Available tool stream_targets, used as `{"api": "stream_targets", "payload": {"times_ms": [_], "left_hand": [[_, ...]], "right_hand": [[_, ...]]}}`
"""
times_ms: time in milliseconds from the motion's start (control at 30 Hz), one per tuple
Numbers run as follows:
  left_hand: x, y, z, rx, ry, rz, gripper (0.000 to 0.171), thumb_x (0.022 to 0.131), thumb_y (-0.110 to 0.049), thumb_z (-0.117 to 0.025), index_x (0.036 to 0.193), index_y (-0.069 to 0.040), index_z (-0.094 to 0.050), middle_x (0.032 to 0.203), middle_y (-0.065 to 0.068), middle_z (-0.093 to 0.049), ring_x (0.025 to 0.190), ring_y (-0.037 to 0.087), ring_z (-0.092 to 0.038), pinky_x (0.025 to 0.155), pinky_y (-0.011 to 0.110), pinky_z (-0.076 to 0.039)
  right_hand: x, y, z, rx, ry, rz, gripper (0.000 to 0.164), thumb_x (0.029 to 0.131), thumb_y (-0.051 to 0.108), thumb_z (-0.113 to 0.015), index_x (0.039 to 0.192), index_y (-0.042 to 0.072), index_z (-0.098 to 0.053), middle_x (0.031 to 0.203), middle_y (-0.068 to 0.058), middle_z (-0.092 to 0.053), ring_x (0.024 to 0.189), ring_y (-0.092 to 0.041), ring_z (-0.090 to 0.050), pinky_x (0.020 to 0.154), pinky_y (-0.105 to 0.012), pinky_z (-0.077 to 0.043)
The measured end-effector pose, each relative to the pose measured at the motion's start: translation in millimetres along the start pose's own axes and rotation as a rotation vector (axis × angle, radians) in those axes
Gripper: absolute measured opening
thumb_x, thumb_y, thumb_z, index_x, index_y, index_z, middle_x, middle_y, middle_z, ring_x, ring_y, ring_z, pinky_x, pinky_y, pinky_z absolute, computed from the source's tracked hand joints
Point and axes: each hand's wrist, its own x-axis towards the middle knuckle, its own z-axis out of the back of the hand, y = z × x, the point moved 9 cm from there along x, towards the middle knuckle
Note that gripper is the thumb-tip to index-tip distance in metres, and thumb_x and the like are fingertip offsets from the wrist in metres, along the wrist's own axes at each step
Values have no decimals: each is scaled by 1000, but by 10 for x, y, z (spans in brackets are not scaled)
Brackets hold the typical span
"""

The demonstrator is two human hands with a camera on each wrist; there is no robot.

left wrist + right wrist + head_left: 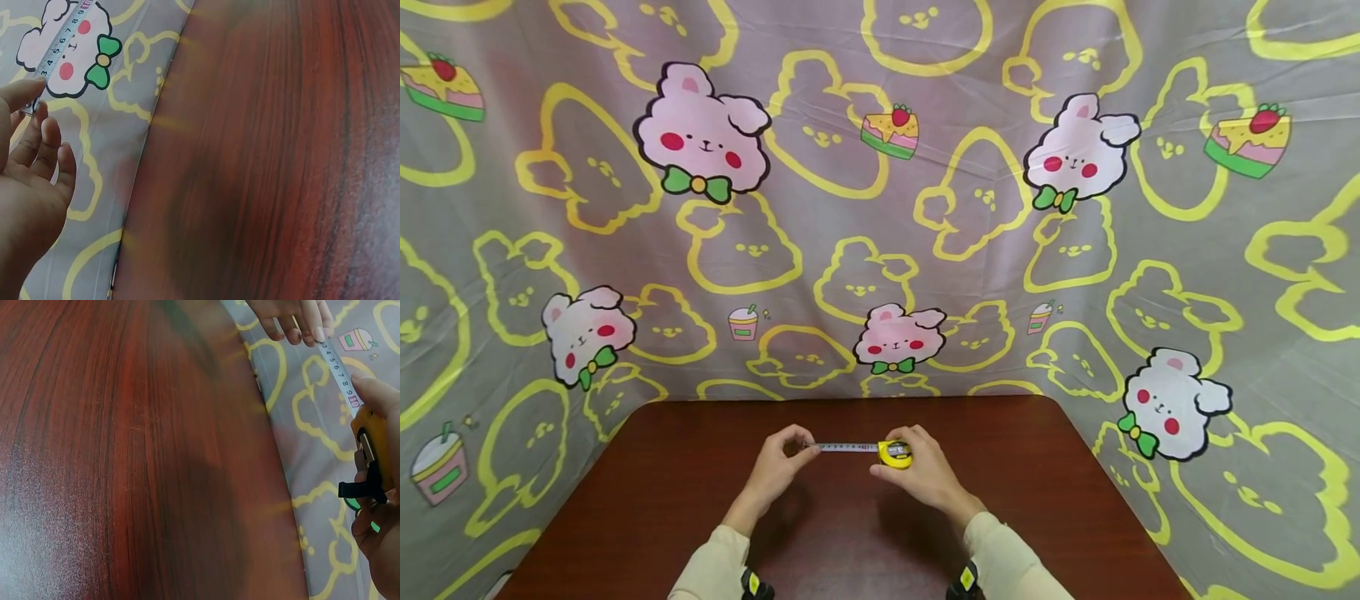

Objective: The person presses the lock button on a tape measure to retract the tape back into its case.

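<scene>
A yellow and black tape measure is gripped in my right hand, above the table. Its white blade runs out to the left, a little past the red 10 mark in the right wrist view. Thumb and forefinger of my left hand pinch the blade's free end; the other fingers curve loosely in the left wrist view. The blade looks straight between both hands. A black strap hangs from the case in the right wrist view. My right palm hides part of the case.
The dark red wooden table spreads below both hands, with rounded far corners. A grey curtain printed with rabbits and cakes stands close behind and on both sides. Two black devices with yellow marks sit under the wrists.
</scene>
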Motion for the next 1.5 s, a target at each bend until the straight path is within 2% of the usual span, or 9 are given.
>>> {"api": "stream_targets", "payload": {"times_ms": [167, 433, 700, 767, 900, 1000, 1133, 1267, 1500], "left_hand": [[1, -5, -38, -8, -4, -10, 12, 90, -5, -79, 92, -6, -67, 87, 3, -64, 83, 20, -58, 76, 31, -46], [19, -31, -137, -19, 9, -63, 11, 92, -6, -78, 93, -3, -68, 88, 4, -65, 82, 19, -59, 74, 32, -46], [65, -70, -258, -2, 11, -48, 8, 91, 0, -77, 94, -2, -70, 89, 7, -67, 83, 19, -61, 76, 33, -47], [67, -106, -276, 7, 1, -39, 7, 91, 2, -76, 94, -1, -70, 89, 8, -68, 84, 20, -61, 79, 37, -46], [18, -316, -309, 10, 11, -36, 6, 91, 5, -74, 95, 2, -69, 90, 10, -68, 85, 23, -61, 81, 41, -47], [24, -280, -346, 6, 45, -37, 6, 93, 0, -75, 96, -3, -71, 91, 6, -69, 86, 22, -62, 81, 38, -49], [75, -99, -398, -1, 73, -40, 5, 94, -10, -78, 97, -11, -74, 92, 0, -71, 88, 19, -64, 82, 34, -50], [75, -137, -431, -11, 75, -56, 6, 93, -10, -79, 98, -10, -75, 93, 2, -71, 88, 20, -65, 81, 34, -50], [86, -155, -483, 6, 55, -40, 7, 93, -3, -77, 99, -6, -74, 94, 10, -72, 87, 23, -64, 79, 36, -49]], "right_hand": [[21, 10, -33, 5, 12, -3, 49, 81, 46, -87, 116, 20, -64, 104, 7, -55, 94, -15, -57, 80, -30, -54], [41, 32, -77, -2, 27, -9, 50, 82, 48, -86, 117, 20, -64, 105, 6, -55, 95, -15, -57, 80, -30, -54], [78, 91, -125, -4, 26, 5, 50, 82, 48, -86, 116, 19, -64, 104, 6, -55, 94, -14, -58, 80, -29, -54], [86, 121, -132, 0, 23, 15, 50, 82, 47, -86, 117, 19, -64, 104, 6, -55, 93, -14, -58, 80, -29, -54], [88, 158, -151, 6, 21, 23, 49, 83, 47, -86, 117, 19, -64, 104, 6, -54, 93, -14, -58, 80, -28, -54], [82, 163, -173, -3, 24, 17, 50, 83, 47, -86, 117, 19, -63, 104, 6, -54, 93, -14, -57, 80, -29, -54], [79, 171, -196, -2, 34, 5, 50, 83, 48, -85, 118, 19, -63, 104, 6, -54, 94, -14, -57, 81, -30, -54], [87, 184, -207, 6, 36, 0, 51, 83, 49, -85, 118, 20, -63, 105, 6, -54, 95, -15, -57, 81, -30, -54], [101, 220, -238, 6, 45, -4, 51, 83, 51, -84, 119, 21, -63, 107, 7, -54, 97, -15, -57, 82, -29, -54]]}}
